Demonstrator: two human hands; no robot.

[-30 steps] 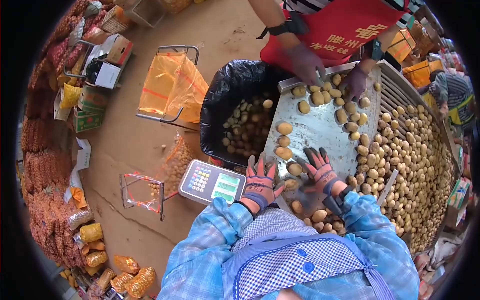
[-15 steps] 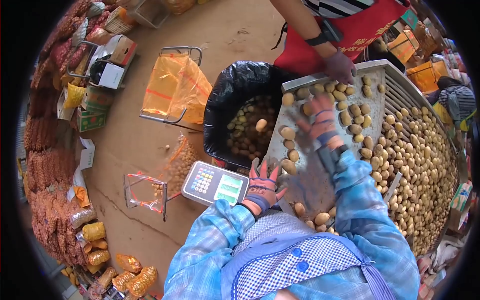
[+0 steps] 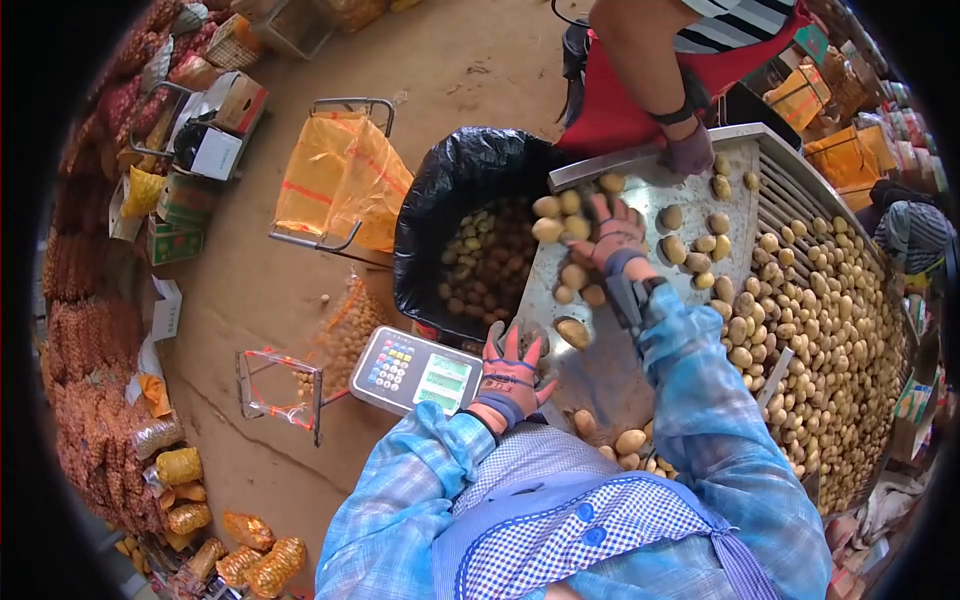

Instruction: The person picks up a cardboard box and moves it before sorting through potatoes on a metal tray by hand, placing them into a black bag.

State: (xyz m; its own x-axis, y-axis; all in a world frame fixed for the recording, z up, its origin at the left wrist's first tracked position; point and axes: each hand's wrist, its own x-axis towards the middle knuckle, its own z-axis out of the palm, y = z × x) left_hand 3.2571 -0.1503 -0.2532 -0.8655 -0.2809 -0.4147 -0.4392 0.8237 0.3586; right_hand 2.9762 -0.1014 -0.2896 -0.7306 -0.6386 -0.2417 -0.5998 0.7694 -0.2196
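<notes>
Potatoes (image 3: 630,441): the nearest few sit by your waist at the near end of the metal tray (image 3: 618,375); more lie loose toward its far edge, and a large pile fills the slatted rack (image 3: 778,185) on the right.
Checked apron (image 3: 600,520): blue and white, worn over your plaid sleeves.
Left hand (image 3: 511,375): gloved, its fingers spread wide with nothing held, between the scale and the tray; you cannot tell from here whether it touches either.
Digital scale (image 3: 375,397): just beside your left hand, its green displays lit.
Right hand (image 3: 614,235): gloved, reaching across the tray with fingers wide, right up against a cluster of potatoes at its far left; no grip on one shows.
Black-lined bin (image 3: 425,190): left of the tray, with more potatoes down inside.
Co-worker's gloved hand (image 3: 690,152): at the tray's far edge, below a red apron (image 3: 630,85).
Orange bag (image 3: 335,180): hung on a metal frame, out past the bin.
</notes>
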